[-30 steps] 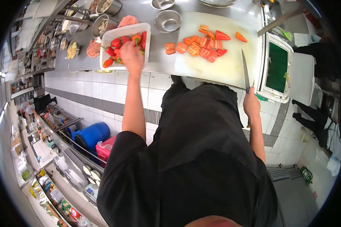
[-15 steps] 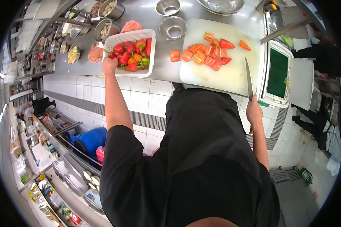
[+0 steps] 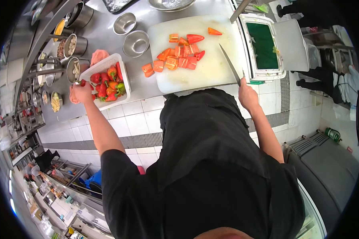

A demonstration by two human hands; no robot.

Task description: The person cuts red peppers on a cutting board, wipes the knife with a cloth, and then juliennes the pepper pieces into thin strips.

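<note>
My left hand is at the left end of a white plastic basket, its fingers closed on a small dark-red pepper beside the rim. Whole red, orange and green peppers fill the basket. In my right hand, a long knife is gripped by its handle at the counter's front edge. Its blade slants over the right part of a white cutting board. Cut red and orange pepper pieces lie across the board, with some at its left edge.
Two steel bowls stand between basket and board. Pots of pale ingredients, a pink cloth and a bowl of yellow pieces are at the left. A white bin with a green interior adjoins the board. Another person's legs show at right.
The view has turned and shifted, so the counter appears further left. My left hand has moved slightly outward along the basket's left end, now with a pepper at its fingers. The knife stays in my right hand.
</note>
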